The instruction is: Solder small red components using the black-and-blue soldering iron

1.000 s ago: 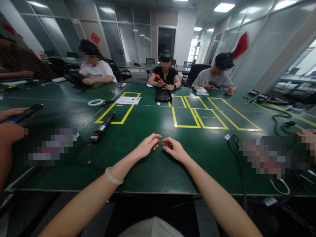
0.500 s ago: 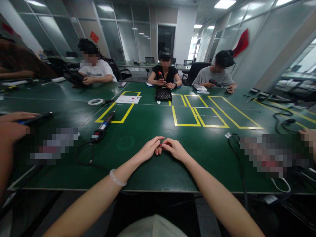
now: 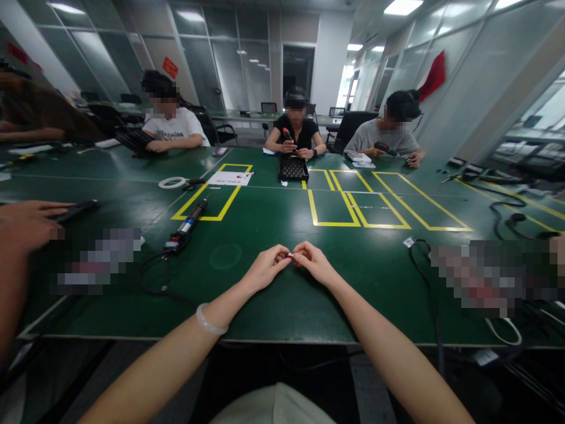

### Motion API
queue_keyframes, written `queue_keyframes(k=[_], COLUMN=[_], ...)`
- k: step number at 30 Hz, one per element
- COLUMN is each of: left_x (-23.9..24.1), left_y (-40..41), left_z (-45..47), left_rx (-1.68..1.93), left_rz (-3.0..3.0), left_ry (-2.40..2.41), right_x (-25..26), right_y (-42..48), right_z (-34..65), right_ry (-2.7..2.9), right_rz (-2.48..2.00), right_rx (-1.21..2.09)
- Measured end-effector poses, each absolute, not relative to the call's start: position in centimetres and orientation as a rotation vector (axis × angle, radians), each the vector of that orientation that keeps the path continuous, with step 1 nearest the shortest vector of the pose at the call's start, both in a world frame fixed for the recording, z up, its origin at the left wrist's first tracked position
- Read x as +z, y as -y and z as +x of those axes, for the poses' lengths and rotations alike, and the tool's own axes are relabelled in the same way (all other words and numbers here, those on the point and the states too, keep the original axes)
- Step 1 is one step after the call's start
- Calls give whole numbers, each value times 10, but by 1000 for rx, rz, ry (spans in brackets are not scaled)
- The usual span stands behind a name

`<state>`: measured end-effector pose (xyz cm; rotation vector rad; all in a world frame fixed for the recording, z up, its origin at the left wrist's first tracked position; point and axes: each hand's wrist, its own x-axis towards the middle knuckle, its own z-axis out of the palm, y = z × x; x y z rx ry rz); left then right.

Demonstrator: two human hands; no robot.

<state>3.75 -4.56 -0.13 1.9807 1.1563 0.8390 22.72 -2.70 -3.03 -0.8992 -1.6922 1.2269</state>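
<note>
Just above the green tabletop [image 3: 273, 312], my two hands meet at the fingertips. My left hand [image 3: 268, 266] is closed in a pinch on a small red and silvery piece [image 3: 290, 255], too small for me to tell its kind. The fingers of my right hand [image 3: 311, 263] are bent and pinched at the other end of the same piece. To the left of my hands lies an electric screwdriver [image 3: 184, 226], its dark cable [image 3: 141, 274] curling toward me.
Yellow tape outlines [image 3: 333, 225] mark the table. A white sheet [image 3: 228, 178] and a coiled white cable [image 3: 172, 183] lie beyond the screwdriver. Across the table, a person [image 3: 296, 129] works over a black tray [image 3: 293, 169]. A neighbour's hand [image 3: 30, 221] reaches in at left.
My left fingers have curled in from a more stretched pose, and the small red and silvery piece now shows between both hands' fingertips. The neighbour's hand at left has shifted slightly.
</note>
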Motion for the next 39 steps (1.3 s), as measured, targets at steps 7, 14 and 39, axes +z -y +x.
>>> queue_keyframes(k=[7,14,39], left_x=[-2,-12,2], left_y=[45,41,46], left_z=[36,35,35], left_rx=[783,810,860], left_rz=[1977,1962,1959], left_ry=[-1143,-1095,-1212], right_x=[-30,-31,-29], right_y=[28,25,27], right_z=[228,229,232], right_ry=[1667,1606,1802], right_rz=[-828,-861,-947], right_rx=[1296,1334,1145])
